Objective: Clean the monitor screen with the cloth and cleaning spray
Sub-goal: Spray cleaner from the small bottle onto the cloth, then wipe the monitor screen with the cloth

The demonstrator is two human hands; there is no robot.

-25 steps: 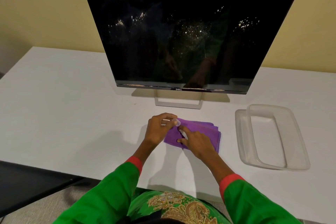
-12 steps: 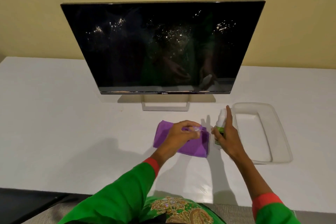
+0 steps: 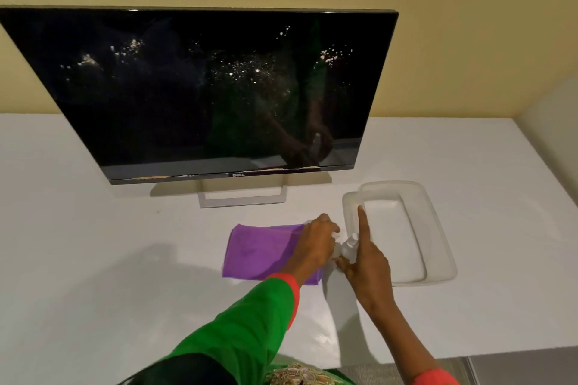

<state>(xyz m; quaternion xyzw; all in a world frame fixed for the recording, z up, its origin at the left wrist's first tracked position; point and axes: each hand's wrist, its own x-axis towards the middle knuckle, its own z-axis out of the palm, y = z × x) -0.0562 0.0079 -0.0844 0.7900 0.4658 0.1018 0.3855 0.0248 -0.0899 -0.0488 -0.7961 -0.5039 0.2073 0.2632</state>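
Your right hand (image 3: 369,262) grips one small white plastic spray bottle (image 3: 348,247), index finger straight; your left hand (image 3: 314,244) pinches its cap, above one folded purple cloth (image 3: 259,251) on the smooth white desk (image 3: 93,228), beneath one speckled black flat monitor (image 3: 200,87).

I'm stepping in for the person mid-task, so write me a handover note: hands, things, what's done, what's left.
Right hand holds the small white spray bottle, index finger extended upward.
Left hand is at the bottle's top; whether it grips the bottle or its cap is unclear.
Folded purple cloth lies on the white table, under the left wrist.
Clear plastic tray sits right of the hands.
Black monitor screen shows white specks: not wiped yet.
Left: spray, wipe the screen.
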